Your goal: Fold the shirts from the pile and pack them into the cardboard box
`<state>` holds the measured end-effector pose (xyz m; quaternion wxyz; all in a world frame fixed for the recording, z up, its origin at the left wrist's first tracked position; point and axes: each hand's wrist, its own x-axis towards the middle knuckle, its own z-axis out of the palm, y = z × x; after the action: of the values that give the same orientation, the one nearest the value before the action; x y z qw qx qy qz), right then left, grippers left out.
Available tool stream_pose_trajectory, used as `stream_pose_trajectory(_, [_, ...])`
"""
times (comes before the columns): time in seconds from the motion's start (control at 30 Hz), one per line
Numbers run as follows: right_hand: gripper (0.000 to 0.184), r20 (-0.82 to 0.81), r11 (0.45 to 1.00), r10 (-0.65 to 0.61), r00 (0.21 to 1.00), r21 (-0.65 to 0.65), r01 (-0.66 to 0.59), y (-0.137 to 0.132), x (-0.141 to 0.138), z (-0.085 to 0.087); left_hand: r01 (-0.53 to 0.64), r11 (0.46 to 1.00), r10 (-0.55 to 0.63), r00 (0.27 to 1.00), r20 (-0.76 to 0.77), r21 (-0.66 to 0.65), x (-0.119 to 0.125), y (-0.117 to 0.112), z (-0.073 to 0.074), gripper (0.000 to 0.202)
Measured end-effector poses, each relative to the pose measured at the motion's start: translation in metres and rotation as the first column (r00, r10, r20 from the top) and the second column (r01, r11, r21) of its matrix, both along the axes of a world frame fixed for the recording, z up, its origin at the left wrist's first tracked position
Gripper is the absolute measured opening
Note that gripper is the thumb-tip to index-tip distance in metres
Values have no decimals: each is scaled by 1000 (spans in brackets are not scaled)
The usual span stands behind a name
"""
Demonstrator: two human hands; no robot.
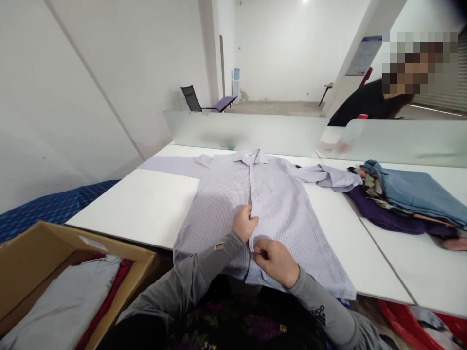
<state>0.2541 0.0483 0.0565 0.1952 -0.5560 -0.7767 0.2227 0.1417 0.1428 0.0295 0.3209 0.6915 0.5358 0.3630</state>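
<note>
A pale lilac striped shirt (277, 204) lies flat and face up on the white table (146, 204), collar away from me, sleeves spread to both sides. My left hand (243, 222) is closed on the shirt's front placket near its middle. My right hand (274, 261) pinches the same placket a little lower, close to the hem. Both hands sit side by side at the button line. I wear grey long sleeves.
A cardboard box (32, 262) with folded grey and red clothes stands at lower left. A pile of blue, purple and patterned garments (408, 199) lies on the right. Frosted dividers (248, 131) edge the far side, with a person (368, 102) behind. A red basket (408, 321) sits at lower right.
</note>
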Motion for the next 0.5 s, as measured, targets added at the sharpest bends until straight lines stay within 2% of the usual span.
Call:
stream_pose_trajectory(0.13, [12, 70, 999, 4, 998, -38, -1, 2, 2, -7, -97, 994, 101, 988, -115, 41, -5, -2, -5, 25])
stream_pose_trajectory(0.27, [10, 142, 997, 46, 989, -75, -35, 0, 7, -6, -27, 999, 37, 945, -326, 36, -13, 0, -3, 32])
stream_pose_trajectory(0.4, [17, 179, 959, 263, 948, -158, -236, 16, 19, 18, 69, 997, -72, 920, -384, -22, -18, 18, 6, 31])
stream_pose_trajectory(0.47, [21, 138, 944, 316, 939, -147, -296, 43, 29, 33, 90, 994, -110, 913, -394, -68, -20, 28, 11, 31])
stream_pose_trajectory(0.5, [23, 107, 954, 288, 952, -113, -276, 61, 34, 38, 94, 991, -122, 911, -393, -91, -20, 33, 13, 32])
